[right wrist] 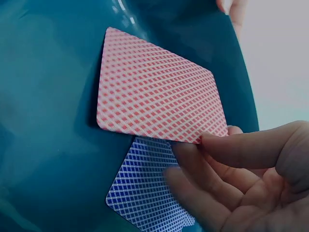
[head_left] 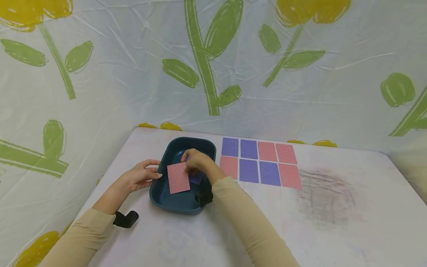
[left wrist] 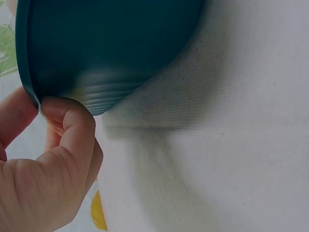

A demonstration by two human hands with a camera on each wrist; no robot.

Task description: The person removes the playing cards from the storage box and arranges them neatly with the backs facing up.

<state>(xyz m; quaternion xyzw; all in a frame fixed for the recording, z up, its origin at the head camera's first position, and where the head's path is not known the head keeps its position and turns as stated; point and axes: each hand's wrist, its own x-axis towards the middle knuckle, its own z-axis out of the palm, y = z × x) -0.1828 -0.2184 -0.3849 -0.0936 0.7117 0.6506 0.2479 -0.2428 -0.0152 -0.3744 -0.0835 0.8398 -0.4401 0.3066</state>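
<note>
A dark teal plastic tub (head_left: 175,207) sits on the white-covered table, left of the laid-out cards. My left hand (head_left: 141,176) pinches its left rim between thumb and fingers; the left wrist view shows the fingers curled over the tub wall (left wrist: 111,43). Inside the tub, my right hand (head_left: 201,163) pinches a red-patterned playing card (right wrist: 159,89) by one corner, back side showing. Below that card, a blue-backed playing card (right wrist: 140,188) lies in the tub, partly covered by the red card and the right fingers. Whether more cards lie beneath cannot be told.
Right of the tub, red-backed and blue-backed cards (head_left: 248,149) lie face down in two rows; the right forearm hides part of the near row. A dark smudge (head_left: 328,196) marks the cloth farther right. A flower-patterned sheet (head_left: 133,74) hangs behind and at the left.
</note>
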